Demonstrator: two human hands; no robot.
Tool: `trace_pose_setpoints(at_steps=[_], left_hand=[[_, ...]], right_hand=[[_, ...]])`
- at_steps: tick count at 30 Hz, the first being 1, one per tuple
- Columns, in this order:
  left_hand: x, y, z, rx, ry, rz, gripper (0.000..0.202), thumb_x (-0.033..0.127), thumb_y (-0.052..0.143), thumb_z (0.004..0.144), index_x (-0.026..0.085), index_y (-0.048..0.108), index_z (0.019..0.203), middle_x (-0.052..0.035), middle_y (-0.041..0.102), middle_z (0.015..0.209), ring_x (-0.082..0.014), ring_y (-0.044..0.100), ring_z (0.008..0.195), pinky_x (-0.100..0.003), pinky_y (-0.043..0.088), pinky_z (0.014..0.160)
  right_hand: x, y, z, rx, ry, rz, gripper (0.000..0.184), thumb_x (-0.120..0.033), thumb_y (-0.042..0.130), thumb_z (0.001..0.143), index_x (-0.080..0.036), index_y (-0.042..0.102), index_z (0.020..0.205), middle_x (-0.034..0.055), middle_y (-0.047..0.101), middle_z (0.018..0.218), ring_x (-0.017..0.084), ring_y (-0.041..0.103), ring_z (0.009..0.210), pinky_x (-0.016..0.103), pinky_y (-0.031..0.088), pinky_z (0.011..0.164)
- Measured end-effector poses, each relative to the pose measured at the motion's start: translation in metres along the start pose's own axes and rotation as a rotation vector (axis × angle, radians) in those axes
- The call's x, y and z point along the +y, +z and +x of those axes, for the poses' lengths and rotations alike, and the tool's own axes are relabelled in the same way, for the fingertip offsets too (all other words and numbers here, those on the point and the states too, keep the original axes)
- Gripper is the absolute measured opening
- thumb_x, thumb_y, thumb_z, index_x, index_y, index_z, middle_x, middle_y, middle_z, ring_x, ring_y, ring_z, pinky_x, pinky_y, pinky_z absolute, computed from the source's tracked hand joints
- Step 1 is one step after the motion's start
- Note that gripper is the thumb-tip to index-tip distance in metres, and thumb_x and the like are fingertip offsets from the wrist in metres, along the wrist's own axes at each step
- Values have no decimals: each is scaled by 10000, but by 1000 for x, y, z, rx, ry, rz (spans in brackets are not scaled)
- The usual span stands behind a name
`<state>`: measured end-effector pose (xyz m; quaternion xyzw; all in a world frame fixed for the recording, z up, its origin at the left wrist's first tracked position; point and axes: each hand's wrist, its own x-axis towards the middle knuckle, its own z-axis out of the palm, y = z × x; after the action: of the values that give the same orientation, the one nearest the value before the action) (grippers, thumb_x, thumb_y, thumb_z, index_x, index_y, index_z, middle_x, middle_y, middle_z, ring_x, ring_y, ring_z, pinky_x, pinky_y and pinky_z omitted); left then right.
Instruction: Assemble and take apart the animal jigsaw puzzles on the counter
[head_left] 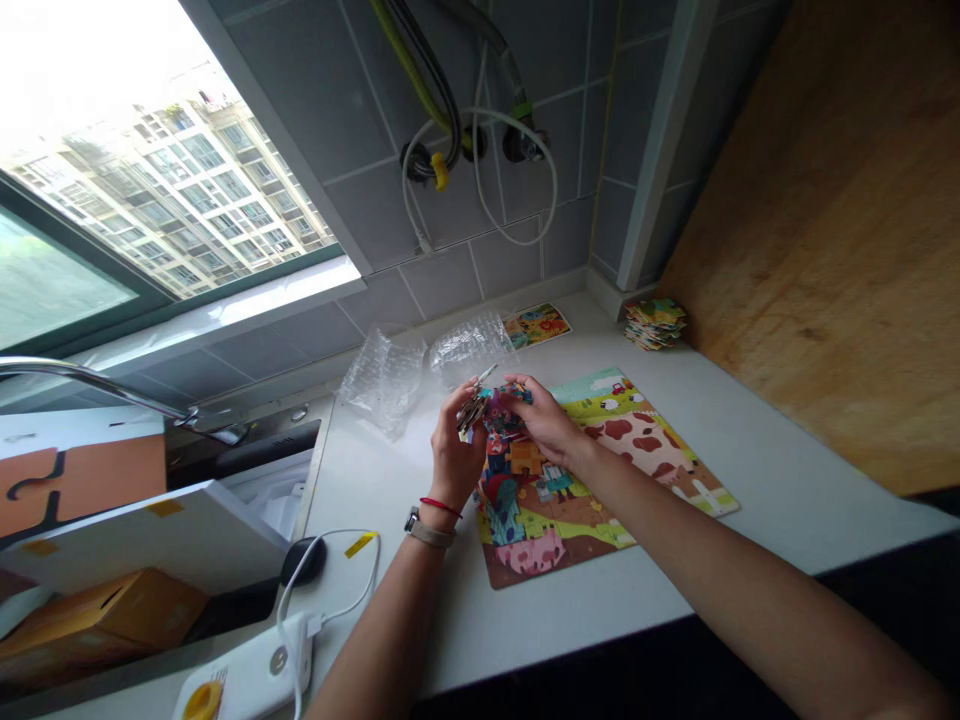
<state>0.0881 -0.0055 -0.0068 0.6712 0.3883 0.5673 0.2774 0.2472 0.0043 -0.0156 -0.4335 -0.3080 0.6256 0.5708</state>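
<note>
A colourful farm jigsaw puzzle (637, 440) lies flat on the white counter (757, 440) in front of me. My left hand (456, 450) is closed round a bunch of loose puzzle pieces (474, 408) held above the puzzle's far left corner. My right hand (546, 418) meets it from the right, its fingers pinching pieces in the same bunch (510, 400). A red string and a watch sit on my left wrist.
Crumpled clear plastic bags (390, 380) lie behind my hands, a small picture card (535, 325) further back, and a stack of puzzle pieces (655, 322) in the corner. A wooden board (832, 230) leans at right. Boxes (97, 620), a power bank with cable (255, 670) and a tap (112, 390) are at left.
</note>
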Motion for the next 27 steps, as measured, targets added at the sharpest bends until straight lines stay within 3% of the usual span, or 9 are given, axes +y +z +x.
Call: trace_pose_setpoints(at_steps=[4, 7, 11, 18, 21, 24, 27], left_hand=[[-6, -2, 2, -81, 298, 259, 491, 35, 541, 953, 242, 557, 1397, -107, 683, 1380, -230, 610, 1352, -455, 531, 1132], [-3, -2, 3, -121, 409, 320, 501, 24, 490, 983, 256, 554, 1423, -97, 709, 1333, -222, 604, 1352, -446, 551, 1110], [2, -2, 3, -85, 510, 371, 515, 17, 480, 993, 265, 558, 1438, -89, 738, 1285, -242, 607, 1339, -487, 555, 1096], [-3, -4, 6, -226, 432, 392, 500, 18, 461, 963, 238, 576, 1397, -106, 673, 1352, -263, 555, 1348, -520, 498, 1142], [-2, -4, 5, -278, 376, 383, 468, 59, 476, 963, 212, 537, 1401, -138, 612, 1383, -283, 509, 1363, -557, 446, 1173], [2, -3, 3, -327, 351, 359, 469, 70, 475, 960, 207, 502, 1408, -151, 579, 1397, -290, 481, 1374, -566, 423, 1179], [7, -2, 1, -353, 340, 335, 470, 67, 481, 939, 212, 497, 1386, -147, 568, 1389, -296, 463, 1382, -574, 409, 1180]], right_hand=[[-7, 3, -5, -69, 81, 54, 580, -442, 923, 661, -279, 653, 1147, -27, 731, 924, 177, 677, 783, 265, 519, 635], [-12, 7, -9, -161, 72, 86, 514, -437, 917, 679, -251, 667, 1088, -16, 739, 891, 176, 667, 751, 264, 509, 622], [-13, 10, -13, -230, 39, 125, 453, -359, 932, 658, -236, 679, 1013, -28, 729, 822, 164, 655, 732, 264, 512, 669], [-7, 9, -8, -166, 133, 230, 216, -305, 793, 743, -233, 693, 920, -29, 724, 782, 173, 646, 714, 267, 491, 609], [-8, 8, -6, -144, 161, 299, 168, -373, 701, 831, -226, 686, 911, -8, 738, 808, 190, 664, 750, 264, 491, 596], [-13, 8, -7, -168, 198, 360, 360, -573, 615, 909, -219, 677, 884, 24, 745, 814, 219, 689, 799, 282, 505, 608], [-16, 10, -11, -228, 243, 377, 506, -721, 629, 876, -218, 680, 875, 35, 742, 802, 234, 695, 809, 301, 516, 635]])
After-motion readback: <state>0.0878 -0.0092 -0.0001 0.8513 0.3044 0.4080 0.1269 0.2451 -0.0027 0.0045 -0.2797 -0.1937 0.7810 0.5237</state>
